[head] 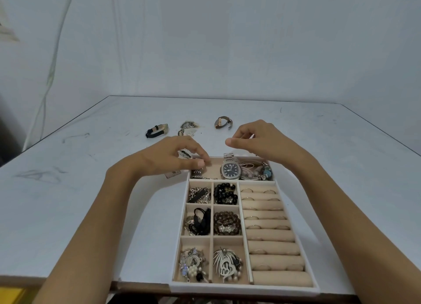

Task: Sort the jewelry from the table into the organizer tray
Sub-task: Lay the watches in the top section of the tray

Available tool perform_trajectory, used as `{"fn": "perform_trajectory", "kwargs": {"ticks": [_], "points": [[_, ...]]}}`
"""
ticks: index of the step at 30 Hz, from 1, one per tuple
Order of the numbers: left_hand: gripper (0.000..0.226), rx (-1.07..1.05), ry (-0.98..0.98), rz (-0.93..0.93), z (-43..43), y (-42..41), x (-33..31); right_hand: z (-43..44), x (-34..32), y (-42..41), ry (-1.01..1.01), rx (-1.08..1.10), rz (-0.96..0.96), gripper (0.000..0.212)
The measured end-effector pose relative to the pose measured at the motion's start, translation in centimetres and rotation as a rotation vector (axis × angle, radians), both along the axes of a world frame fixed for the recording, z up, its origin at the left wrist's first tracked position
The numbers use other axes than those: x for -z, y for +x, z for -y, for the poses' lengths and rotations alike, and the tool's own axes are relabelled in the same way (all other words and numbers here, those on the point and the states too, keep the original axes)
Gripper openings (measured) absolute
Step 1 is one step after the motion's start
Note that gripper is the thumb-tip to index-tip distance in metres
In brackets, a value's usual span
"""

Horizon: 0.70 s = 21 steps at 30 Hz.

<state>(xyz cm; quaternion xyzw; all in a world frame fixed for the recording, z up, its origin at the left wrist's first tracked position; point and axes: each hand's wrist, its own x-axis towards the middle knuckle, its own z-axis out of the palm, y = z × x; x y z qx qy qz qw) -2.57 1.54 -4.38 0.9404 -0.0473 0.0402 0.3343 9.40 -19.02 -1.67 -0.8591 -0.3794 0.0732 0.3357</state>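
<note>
Our left hand [180, 154] reached over the far left corner of the organizer tray [239, 289], thumb and forefinger drawn together just above a silver link band [197, 173] lying in the long far compartment; whether they pinched it we could not tell. Our right hand [262, 142] hovered above the far edge of that same compartment, fingers loosely curled, thumb pointing toward the left hand. Nearest us, at the front edge of the table [91, 190], the tray's two closest pockets held silver charms [191, 265] with pearls and a heart pendant [226, 264]. Behind them we saw black ribbon pieces [199, 220] beside a brown bead bracelet [226, 220], then tangled chains [199, 194] beside a black bead bracelet [225, 193]. Along the right side ran padded ring rolls [271, 235] with thin rings [251, 217] tucked between them. In the far compartment a silver watch [230, 168] lay next to charm bracelets [257, 171]. Beyond the tray sat a black-strap watch [157, 130], a small jewelry pile [188, 127] and a brown-strap watch [223, 122]
</note>
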Motion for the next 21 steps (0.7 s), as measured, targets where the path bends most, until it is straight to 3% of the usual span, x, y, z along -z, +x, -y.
{"fn": "perform_trajectory", "kwargs": {"ticks": [6, 11, 15, 18, 21], "points": [[0.026, -0.123, -0.123, 0.029, -0.4, -0.3, -0.3, -0.3, 0.5, 0.2, 0.017, 0.022, 0.023, 0.026], [0.009, -0.5, -0.166, 0.223, -2.3, 0.2, 0.6, -0.9, 1.0, 0.8, 0.135, 0.049, -0.088, 0.02], [0.02, -0.817, 0.095, 0.253, -4.2, 0.8, 1.9, -2.0, 0.9, 2.9, 0.192, 0.166, -0.201, 0.036], [0.038, -0.837, 0.258, 0.199, -4.7, 1.7, 2.9, -3.0, 0.6, 4.5, 0.128, 0.21, -0.285, 0.05], [0.046, -0.819, 0.31, 0.116, -4.3, 2.0, 3.4, -4.5, 0.3, 5.7, 0.011, 0.202, -0.301, 0.047]]}}
